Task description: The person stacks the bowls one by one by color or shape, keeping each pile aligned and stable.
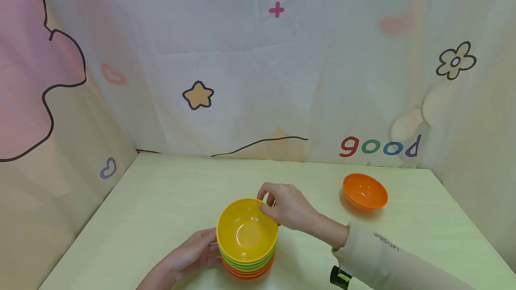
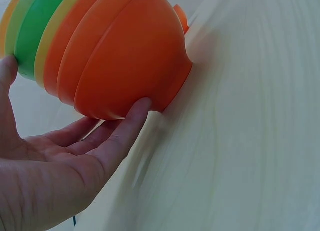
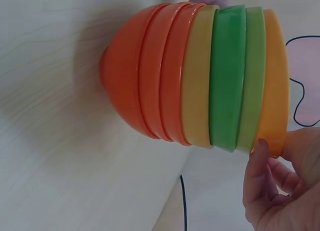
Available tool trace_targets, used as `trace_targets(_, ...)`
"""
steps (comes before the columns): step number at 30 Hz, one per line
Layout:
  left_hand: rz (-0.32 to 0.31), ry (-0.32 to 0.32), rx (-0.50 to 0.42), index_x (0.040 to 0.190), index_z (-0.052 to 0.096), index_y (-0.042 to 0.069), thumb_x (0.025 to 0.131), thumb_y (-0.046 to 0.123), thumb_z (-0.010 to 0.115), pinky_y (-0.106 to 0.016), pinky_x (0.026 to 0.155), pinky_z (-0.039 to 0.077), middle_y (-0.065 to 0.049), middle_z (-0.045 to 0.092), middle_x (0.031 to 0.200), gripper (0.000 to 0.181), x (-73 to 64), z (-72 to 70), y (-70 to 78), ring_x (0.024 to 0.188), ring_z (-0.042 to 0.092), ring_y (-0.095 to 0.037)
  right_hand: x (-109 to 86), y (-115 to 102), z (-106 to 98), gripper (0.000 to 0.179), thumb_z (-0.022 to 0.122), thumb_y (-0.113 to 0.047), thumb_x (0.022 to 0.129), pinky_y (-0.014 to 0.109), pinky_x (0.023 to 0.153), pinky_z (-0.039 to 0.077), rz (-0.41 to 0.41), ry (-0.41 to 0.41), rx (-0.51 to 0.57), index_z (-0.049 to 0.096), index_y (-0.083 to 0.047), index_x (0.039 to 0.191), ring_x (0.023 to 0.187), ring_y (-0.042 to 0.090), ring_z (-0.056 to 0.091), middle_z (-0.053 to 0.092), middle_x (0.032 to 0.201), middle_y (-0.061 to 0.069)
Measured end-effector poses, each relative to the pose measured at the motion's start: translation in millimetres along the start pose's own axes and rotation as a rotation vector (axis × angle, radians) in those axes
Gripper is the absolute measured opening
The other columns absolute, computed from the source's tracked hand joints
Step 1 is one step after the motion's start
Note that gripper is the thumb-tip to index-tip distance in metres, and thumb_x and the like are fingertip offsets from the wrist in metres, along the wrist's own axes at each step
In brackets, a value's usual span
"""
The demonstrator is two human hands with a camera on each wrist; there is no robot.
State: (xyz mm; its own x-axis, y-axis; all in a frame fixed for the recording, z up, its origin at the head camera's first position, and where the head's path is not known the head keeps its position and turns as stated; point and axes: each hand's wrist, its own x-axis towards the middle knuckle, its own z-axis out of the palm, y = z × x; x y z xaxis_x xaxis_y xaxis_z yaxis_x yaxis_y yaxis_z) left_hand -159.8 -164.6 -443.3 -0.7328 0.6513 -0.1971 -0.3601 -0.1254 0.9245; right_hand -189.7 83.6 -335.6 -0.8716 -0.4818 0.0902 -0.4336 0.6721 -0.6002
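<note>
A stack of nested bowls stands on the table, with a yellow bowl point(image 1: 247, 232) on top. Beneath it in the right wrist view come a light green bowl point(image 3: 254, 81), a darker green bowl point(image 3: 228, 81), another yellow bowl point(image 3: 197, 78) and several orange bowls point(image 3: 127, 78) at the bottom. My right hand point(image 1: 288, 207) pinches the top bowl's far right rim between thumb and fingers. On the stack's left side, my left hand point(image 1: 193, 252) rests with fairly straight fingers against the lower orange bowls, its thumb higher up by the green one.
A single orange bowl point(image 1: 364, 194) sits apart on the right side of the pale table point(image 1: 181, 191). A printed curtain point(image 1: 242, 57) with a star, a flower and the word "good" hangs behind the table and along its sides.
</note>
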Motion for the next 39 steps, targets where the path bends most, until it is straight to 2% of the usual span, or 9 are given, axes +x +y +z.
trace_targets(19, -0.026, 0.035, -0.007, 0.137, 0.039, -0.001, 0.095, 0.038, 0.046, -0.042, 0.091, 0.049, -0.006, 0.055, 0.127, 0.057, 0.7, 1.8, 0.2, 0.111, 0.056, -0.019, 1.0, 2.3, 4.3, 0.006, 0.068, -0.009, 0.081, 0.017, 0.043, 0.046, 0.009, 0.01, -0.015, 0.064, -0.012, 0.084, 0.046, 0.01, 0.05, 0.055, 0.066, -0.001)
trace_targets(39, -0.042, 0.064, 0.012, 0.138, 0.036, -0.002, 0.094, 0.04, 0.047, -0.042, 0.091, 0.048, -0.008, 0.053, 0.129, 0.061, 0.9, 1.1, -0.6, 0.112, 0.055, -0.02, 1.3, 2.0, 5.4, 0.006, 0.07, -0.01, 0.079, 0.016, 0.042, 0.044, -0.03, 0.029, -0.052, 0.065, -0.013, 0.083, 0.047, 0.01, 0.049, 0.054, 0.065, -0.003)
